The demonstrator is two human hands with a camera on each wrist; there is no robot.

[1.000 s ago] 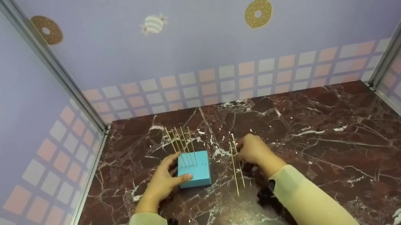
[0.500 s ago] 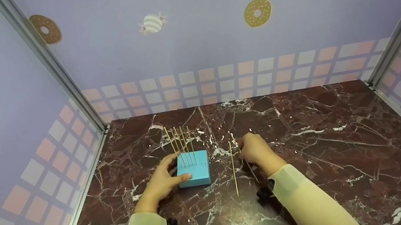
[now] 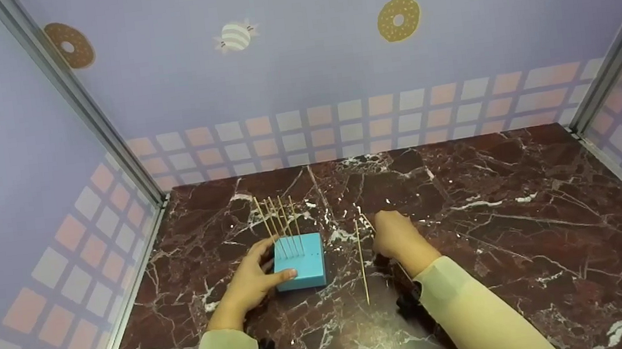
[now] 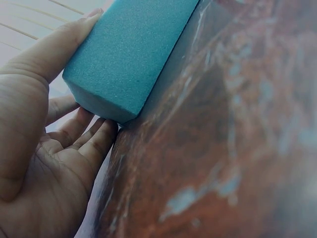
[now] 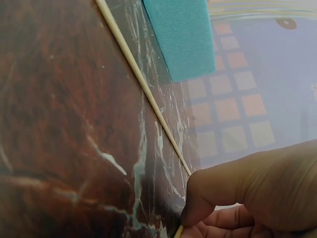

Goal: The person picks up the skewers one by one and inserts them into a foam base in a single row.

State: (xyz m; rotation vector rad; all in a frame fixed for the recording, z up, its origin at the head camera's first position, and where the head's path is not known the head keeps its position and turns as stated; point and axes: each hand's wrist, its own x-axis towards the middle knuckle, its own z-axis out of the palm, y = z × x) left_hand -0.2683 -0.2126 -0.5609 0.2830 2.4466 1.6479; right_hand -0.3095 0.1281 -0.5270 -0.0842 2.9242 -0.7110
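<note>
My left hand [image 3: 250, 284] grips a light blue foam block [image 3: 309, 265] by its left side, thumb on top. In the left wrist view, fingertips touch the foam block [image 4: 131, 54] low down. Several thin wooden skewers [image 3: 296, 223] stand in a row in its top, leaning slightly left, with small holes to their right. My right hand [image 3: 397, 238] pinches another skewer [image 3: 368, 223] between thumb and fingers near the tabletop; the hand hides its middle. One loose skewer [image 3: 363, 268] lies on the table between block and right hand, also seen in the right wrist view.
The dark red marbled table [image 3: 506, 246] carries scattered white specks near its middle. Purple panels [image 3: 321, 62] with doughnut and candy prints rise behind and at both sides, joined by metal corner strips [image 3: 80, 101].
The skewer at my right hand has swung from nearly parallel to the loose one to a slant, its near end going right under the wrist. My left hand and the block stay put.
</note>
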